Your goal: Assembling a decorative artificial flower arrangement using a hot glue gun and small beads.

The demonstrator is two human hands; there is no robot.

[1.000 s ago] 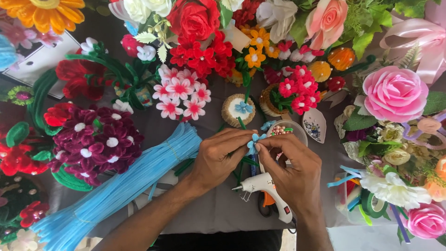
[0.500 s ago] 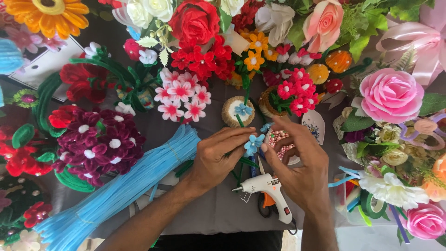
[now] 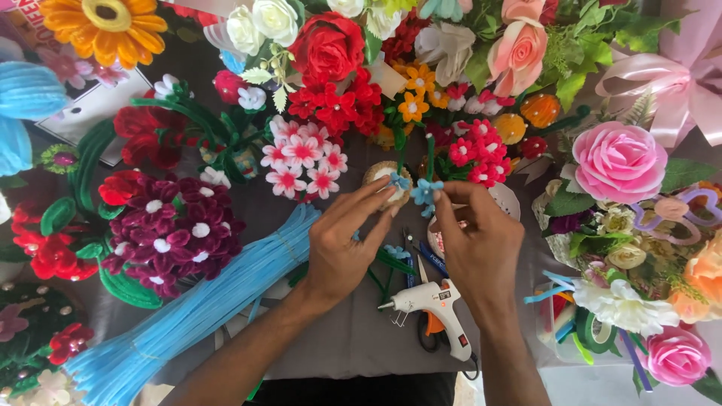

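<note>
nearest the person, a white glue gun [image 3: 436, 308] lies on the grey counter [image 3: 338, 346] just below and between the two wrists, its nozzle pointing toward the left hand, with orange-handled scissors [image 3: 431, 334] partly under it. a long bundle of light blue pipe cleaners [image 3: 203, 301] stretches diagonally away from the left forearm, off to the left.

the left hand [image 3: 342, 244] is half curled, its fingers reaching up and right; whether the fingertips touch the small blue flower or only come close to it, i cannot tell. the right hand [image 3: 477, 244] sits just beside it, thumb and forefinger pinching the small blue flower [image 3: 426, 191] on its green stem, which stands upright between the two hands. a few loose blue and green pipe cleaner pieces [image 3: 395, 259] lie on the counter between the palms.

just beyond the left fingertips sits a small round pot [image 3: 385, 178] with another little blue bloom in it. further up and left of the hands is a bunch of pink-and-white flowers [image 3: 303, 159], and left of that a mound of dark maroon flowers [image 3: 169, 233] with white centres. to the right of the right hand, a large pink rose [image 3: 618, 160] stands among mixed blooms. farthest off, a big red rose [image 3: 327, 45] and an orange sunflower [image 3: 105, 24] line the top edge.
</note>
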